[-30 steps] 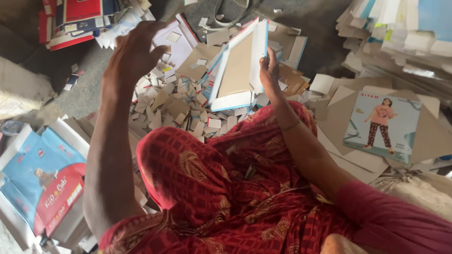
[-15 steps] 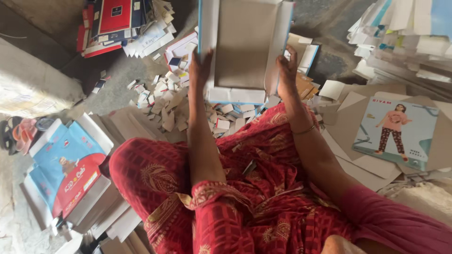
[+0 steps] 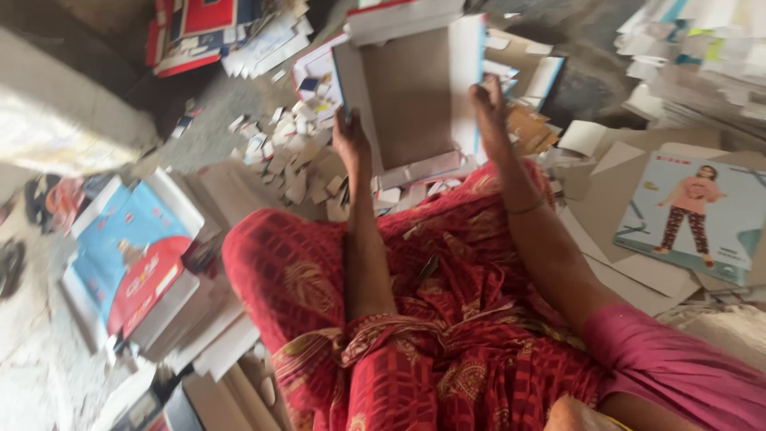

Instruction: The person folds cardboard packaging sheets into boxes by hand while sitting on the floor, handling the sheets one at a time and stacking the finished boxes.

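Box (image 3: 415,96), a shallow cardboard tray with white fold-up walls, is held up between both hands above the person's red-draped knees (image 3: 447,263). Its open brown inside faces the camera. Its long axis runs up and away from the person, leaning slightly to the right at the top; the near short wall sits low by the lap, the far short wall at the top edge of view.

From the left: a blue-and-red carton (image 3: 132,255) lies on a stack of flat white card beside the left knee. Above it, at the top, a heap of red and white cartons (image 3: 207,28). Between that heap and the box, small card scraps (image 3: 275,152) are scattered over the floor.

Left hand (image 3: 351,144) presses against the box's left long wall, fingers curled over the edge and gripping it, thumb side toward the camera. Right hand (image 3: 488,108) holds the right long wall the same way, fingers wrapped onto the rim; a thin bangle (image 3: 528,209) rings that wrist. How far the fingers reach behind the walls is hidden.

Right of the box lie brown and white card sheets (image 3: 606,199), then a flat carton lid (image 3: 694,215) printed with a child in pink, and a tall pile of folded white card (image 3: 702,72) at top right.
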